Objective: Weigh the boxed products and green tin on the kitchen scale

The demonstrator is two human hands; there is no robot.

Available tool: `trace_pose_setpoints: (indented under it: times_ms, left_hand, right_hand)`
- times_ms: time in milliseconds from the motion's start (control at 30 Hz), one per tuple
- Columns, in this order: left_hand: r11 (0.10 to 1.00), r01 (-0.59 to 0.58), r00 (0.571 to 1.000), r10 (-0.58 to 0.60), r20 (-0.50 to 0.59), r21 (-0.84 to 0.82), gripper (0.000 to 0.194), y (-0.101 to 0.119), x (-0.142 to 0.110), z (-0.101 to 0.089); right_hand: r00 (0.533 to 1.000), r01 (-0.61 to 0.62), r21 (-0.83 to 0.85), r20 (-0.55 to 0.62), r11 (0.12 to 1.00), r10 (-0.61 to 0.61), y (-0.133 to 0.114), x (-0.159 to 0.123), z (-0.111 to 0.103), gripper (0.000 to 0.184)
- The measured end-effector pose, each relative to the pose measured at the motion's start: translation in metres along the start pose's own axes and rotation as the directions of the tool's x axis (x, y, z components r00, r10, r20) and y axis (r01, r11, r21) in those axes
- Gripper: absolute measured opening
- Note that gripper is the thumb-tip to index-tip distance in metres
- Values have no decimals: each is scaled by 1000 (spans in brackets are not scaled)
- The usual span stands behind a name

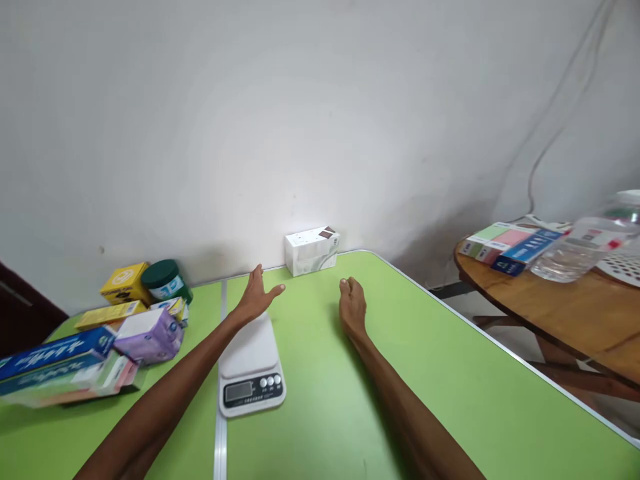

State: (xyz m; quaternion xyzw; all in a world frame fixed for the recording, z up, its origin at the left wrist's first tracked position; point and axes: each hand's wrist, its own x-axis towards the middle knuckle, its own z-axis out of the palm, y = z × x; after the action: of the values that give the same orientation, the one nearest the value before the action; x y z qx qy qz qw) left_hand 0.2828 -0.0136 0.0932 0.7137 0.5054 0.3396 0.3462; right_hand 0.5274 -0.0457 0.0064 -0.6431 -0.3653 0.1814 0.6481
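My left hand (256, 299) hovers over the far end of a white digital kitchen scale (249, 357), thumb spread from the fingers, holding nothing. To the right, my right hand (353, 308) is above the green table, its fingers pointing away and thumb beside them; nothing shows in it. Beyond both hands, between them and against the wall, lies a white box (313, 252) with a brown patch on its top. Neither hand touches the box. My left forearm passes over the scale's left side; the scale's display and round buttons are visible at its near end.
On the table's left sit a yellow box (125, 283), a dark green tub (167, 280), a purple pack (151, 335) and a long blue box (55, 357). A wooden table (555, 313) at right bears cartons (515, 245) and a clear plastic bottle (583, 248). A metal seam (221, 447) crosses the green table (310, 433).
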Motion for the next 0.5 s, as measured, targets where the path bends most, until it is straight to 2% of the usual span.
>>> trace_pose_setpoints:
  times_ms: [133, 233, 367, 500]
  left_hand:
    - [998, 70, 997, -69, 25, -6, 119, -10, 79, 38]
    - [997, 82, 996, -82, 42, -14, 119, -17, 117, 57]
    - [995, 82, 994, -78, 76, -48, 97, -24, 141, 76]
    - [994, 83, 991, -75, 109, -67, 85, -24, 141, 88]
  right_hand:
    - [996, -20, 73, -81, 997, 26, 18, 64, 25, 87]
    - [997, -6, 109, -77, 994, 15, 26, 99, 43, 84]
    - [1000, 10, 123, -4, 992, -9, 32, 122, 58, 85]
    - [998, 9, 81, 65, 997, -15, 30, 120, 54, 80]
